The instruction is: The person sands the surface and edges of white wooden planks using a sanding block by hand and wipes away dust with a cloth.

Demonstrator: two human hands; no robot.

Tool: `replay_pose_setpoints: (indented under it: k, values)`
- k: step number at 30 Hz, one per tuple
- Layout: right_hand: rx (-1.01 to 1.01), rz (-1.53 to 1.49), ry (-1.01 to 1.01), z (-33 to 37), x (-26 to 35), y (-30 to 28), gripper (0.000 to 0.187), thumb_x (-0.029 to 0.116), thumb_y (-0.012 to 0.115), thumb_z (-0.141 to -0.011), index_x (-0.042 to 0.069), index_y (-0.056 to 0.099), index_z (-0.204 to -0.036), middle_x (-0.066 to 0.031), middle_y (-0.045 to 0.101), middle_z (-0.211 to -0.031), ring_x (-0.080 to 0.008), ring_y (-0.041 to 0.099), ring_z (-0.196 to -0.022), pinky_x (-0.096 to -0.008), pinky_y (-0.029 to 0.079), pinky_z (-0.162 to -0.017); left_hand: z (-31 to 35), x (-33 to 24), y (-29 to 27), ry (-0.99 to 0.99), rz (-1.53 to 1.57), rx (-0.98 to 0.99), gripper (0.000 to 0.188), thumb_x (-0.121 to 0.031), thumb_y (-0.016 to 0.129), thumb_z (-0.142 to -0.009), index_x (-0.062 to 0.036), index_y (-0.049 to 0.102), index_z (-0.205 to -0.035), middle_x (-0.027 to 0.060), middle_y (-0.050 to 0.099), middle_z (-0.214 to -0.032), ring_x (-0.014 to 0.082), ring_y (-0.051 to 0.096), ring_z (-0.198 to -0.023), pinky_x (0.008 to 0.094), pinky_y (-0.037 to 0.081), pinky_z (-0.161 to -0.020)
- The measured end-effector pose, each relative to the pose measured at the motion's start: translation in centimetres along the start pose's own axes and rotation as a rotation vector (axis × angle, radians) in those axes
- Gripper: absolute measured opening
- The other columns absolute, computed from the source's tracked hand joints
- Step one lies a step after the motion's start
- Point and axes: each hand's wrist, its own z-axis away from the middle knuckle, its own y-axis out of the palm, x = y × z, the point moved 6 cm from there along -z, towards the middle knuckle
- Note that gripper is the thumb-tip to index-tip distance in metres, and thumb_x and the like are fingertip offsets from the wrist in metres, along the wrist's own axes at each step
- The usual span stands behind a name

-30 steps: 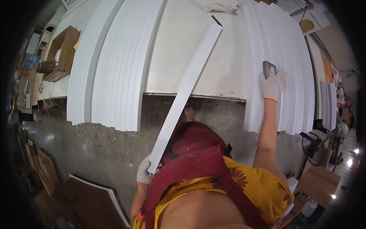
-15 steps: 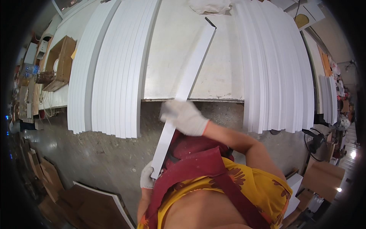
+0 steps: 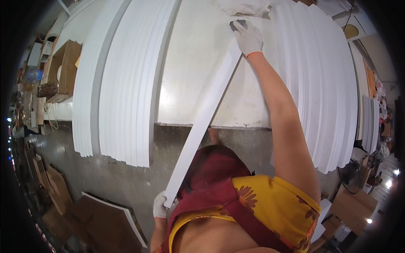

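Since half a second ago, the gloved right hand (image 3: pixel 249 37) has gone from the middle of the white strip (image 3: pixel 200 126) out to its far end, arm stretched long. Its fingers are bent over a dark grey block (image 3: pixel 238 25), closed on it as far as shows; the block juts out ahead of the fingertips, and its underside is hidden, so whether it touches the strip I cannot tell. From beneath this grip the strip runs slantwise back toward the body, over the edge of the pale table (image 3: pixel 190 84), to the left hand (image 3: pixel 160 205). That hand, gloved too, is curled around the strip's near end, with little gap showing, though some fingers are out of sight. Just beyond the right hand lies a crumpled whitish sheet (image 3: pixel 244 7). To the right of that grip, white strips in a row (image 3: pixel 325 84) lie side by side, ends overhanging the table; to its left, well apart, is another group of white strips (image 3: pixel 130 80), with an open wooden box (image 3: pixel 76 71) farther out. Just right of the left hand is the dark red apron (image 3: pixel 211 177); below it on the floor, a brown panel with a white edge (image 3: pixel 105 223).
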Motion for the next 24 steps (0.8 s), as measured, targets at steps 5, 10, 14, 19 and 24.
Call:
replay_pose_setpoints:
  k: [5, 10, 14, 19, 24]
  values:
    - [0.069, -0.087, -0.187, 5.1, 3.9, -2.4, 0.038, 0.035, 0.054, -0.098, 0.028, 0.064, -0.134, -0.014, 0.06, -0.134, -0.0345, 0.062, -0.112, -0.047, 0.048, -0.096, -0.3, 0.8, -0.9, -0.002, 0.016, 0.09, 0.055, -0.034, 0.057, -0.084, 0.011, 0.065, -0.116, 0.0157, 0.073, -0.095, 0.019, 0.069, -0.075, 0.027, 0.054, -0.067]
    - [0.214, -0.655, -0.784, 26.4, 19.5, -14.8, 0.035, 0.031, 0.058, -0.094, 0.02, 0.066, -0.126, -0.0151, 0.062, -0.126, -0.0329, 0.063, -0.108, -0.0474, 0.05, -0.092, -0.6, 1.0, -0.4, -0.027, -0.013, 0.081, 0.06, -0.041, 0.06, -0.084, 0.0101, 0.066, -0.116, 0.0137, 0.073, -0.094, 0.017, 0.068, -0.074, 0.0252, 0.053, -0.066]
    - [0.471, -0.482, -0.824, 24.1, 18.0, -12.5, 0.029, 0.023, 0.053, -0.096, 0.023, 0.066, -0.122, -0.0139, 0.061, -0.128, -0.0303, 0.063, -0.109, -0.0475, 0.052, -0.091, 0.2, 0.4, 0.0, -0.033, 0.006, 0.041, 0.061, -0.043, 0.061, -0.083, 0.009, 0.066, -0.115, 0.0119, 0.073, -0.093, 0.0153, 0.068, -0.074, 0.0238, 0.053, -0.066]
    - [-0.136, -0.09, -0.103, 3.8, -1.8, -1.4, 0.043, 0.025, 0.052, -0.096, 0.036, 0.058, -0.138, -0.0061, 0.058, -0.139, -0.0313, 0.062, -0.111, -0.0458, 0.053, -0.089, -0.5, 0.8, -1.0, -0.051, -0.04, 0.11, 0.061, -0.042, 0.063, -0.083, 0.0091, 0.065, -0.117, 0.0114, 0.072, -0.092, 0.0161, 0.069, -0.075, 0.0244, 0.054, -0.067]
    - [-0.181, 0.109, -0.198, 3.4, 3.0, -1.8, 0.035, 0.029, 0.053, -0.097, 0.034, 0.065, -0.129, -0.0125, 0.058, -0.136, -0.0344, 0.063, -0.104, -0.0457, 0.054, -0.083, -0.4, 2.6, -1.5, -0.091, 0.053, 0.102, 0.062, -0.042, 0.065, -0.083, 0.0094, 0.064, -0.118, 0.0142, 0.073, -0.095, 0.0187, 0.07, -0.079, 0.0261, 0.056, -0.072]
